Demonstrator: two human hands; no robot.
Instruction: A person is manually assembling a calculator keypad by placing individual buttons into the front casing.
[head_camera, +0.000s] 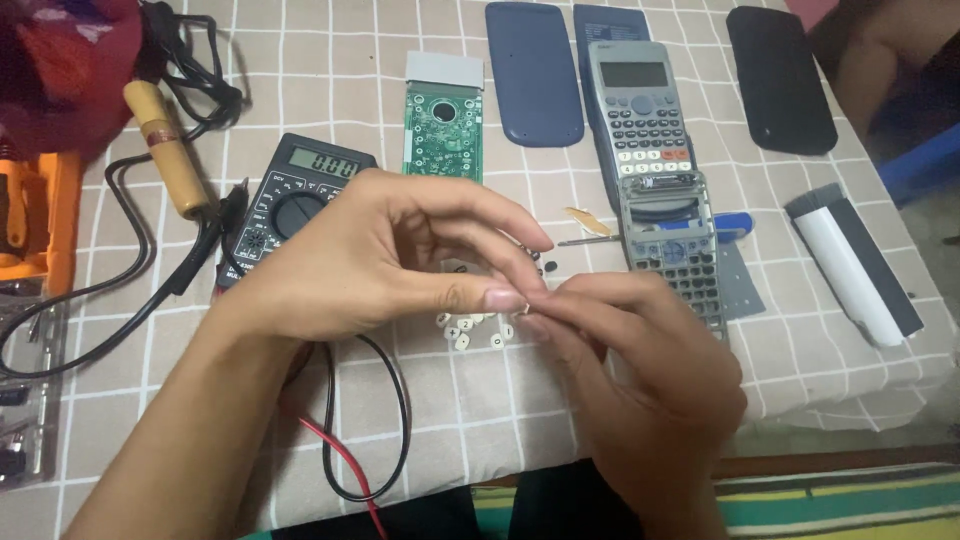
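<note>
Left hand: the left hand (390, 255) hangs over the middle of the counter (480, 400), thumb and forefinger closed to a pinch, the other fingers curled loosely above.
Right hand: the right hand (640, 370) comes up from below, its fingertips meeting the left thumb; whatever is pinched between them is too small to make out.
Loose keys: a little heap of pale calculator keys (475, 328) lies on the cloth just under the fingertips, with a few dark small parts (545, 265) beside them.
Open calculator: a grey calculator shell (675, 240) lies just right of the hands, long axis running away from the person, battery bay open at its far end.
Whole calculator: a second grey calculator (640, 105) lies beyond it, screen end farthest away.
Circuit board: a green board (443, 135) lies lengthwise beyond the left hand.
Covers: a blue-grey cover (532, 70) and a black cover (780, 80) lie at the far edge.
Multimeter: a black multimeter (290, 200) sits partly under the left hand, its red and black leads (350, 440) looping toward the near edge.
Soldering iron: a wooden-handled iron (165, 145) lies to the left.
Counter cover: beige cloth with a white grid.
</note>
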